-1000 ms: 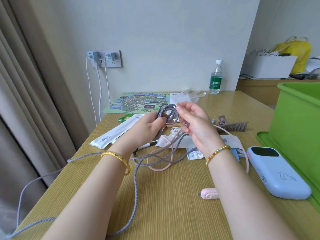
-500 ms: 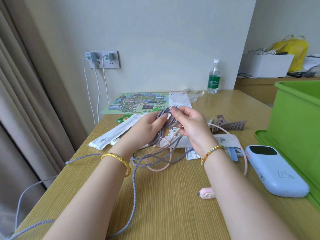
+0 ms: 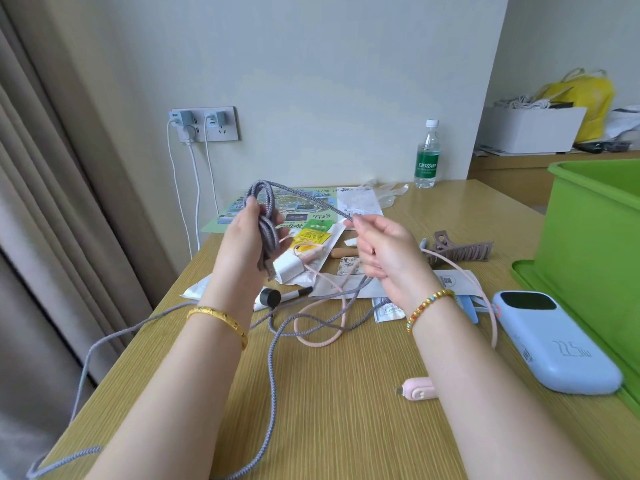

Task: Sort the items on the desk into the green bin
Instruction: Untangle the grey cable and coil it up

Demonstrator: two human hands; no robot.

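Two hands are busy with one long grey cable [image 3: 270, 344], raised above the desk [image 3: 339, 427]. Her left hand [image 3: 247, 242] grips a small bundle of loops already wound, held upright over the near edge of the map [image 3: 277, 209]. Her right hand [image 3: 384, 254] pinches a straight run of the cable that stretches from the top of the bundle across to her fingertips. Beyond that pinch the cable drops to the desk, tangles loosely with a pink cable [image 3: 325, 327], then trails off the near left edge.

The step in hand looks like coiling, so the cable can go into the bin [image 3: 588, 244] as a tidy bundle. None of it is in the bin yet; the bin stands at the far right, well apart from both hands.

Next, I'd say, she needs to carry the pinched run round the bundle for another loop, and keep feeding slack. Much cable is left, and where it crosses the pink one it may snag and drag that along.

Other things wait on the desk: a power bank [image 3: 554, 344] just beside the bin, a hair claw [image 3: 460, 249], a white charger [image 3: 289, 268], a marker [image 3: 287, 296] and some packets.
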